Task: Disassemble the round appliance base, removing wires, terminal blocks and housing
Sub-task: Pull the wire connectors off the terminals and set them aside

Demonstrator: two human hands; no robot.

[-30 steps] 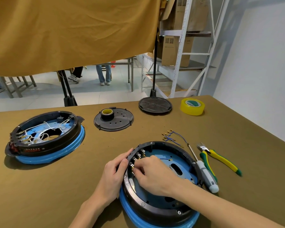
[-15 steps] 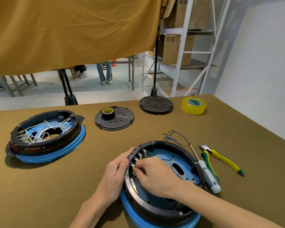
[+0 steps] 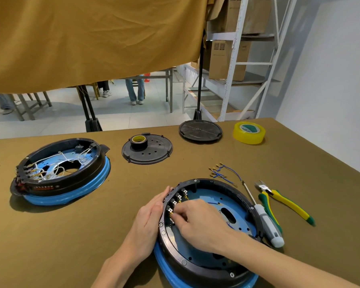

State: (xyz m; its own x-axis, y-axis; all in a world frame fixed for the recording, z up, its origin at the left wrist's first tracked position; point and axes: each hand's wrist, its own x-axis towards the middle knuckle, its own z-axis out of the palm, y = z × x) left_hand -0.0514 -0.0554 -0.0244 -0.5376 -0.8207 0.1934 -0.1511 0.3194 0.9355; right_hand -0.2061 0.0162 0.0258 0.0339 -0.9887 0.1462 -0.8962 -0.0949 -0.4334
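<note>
Your hands work the round black-and-blue appliance base (image 3: pixel 212 235) at the counter's (image 3: pixel 92 235) near edge.

Your left hand (image 3: pixel 149 217) lies flat, fingers straight, braced against the base's outer left rim. Your right hand (image 3: pixel 197 220) reaches in from the right, fingertips curled and pinching at the brass terminal blocks (image 3: pixel 176 201) along the inner wall. The housing is open, its blue plate showing.

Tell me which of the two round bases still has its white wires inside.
The far-left base, untouched by either hand: white wires loop across its blue floor. The near base under both hands shows none.
</note>
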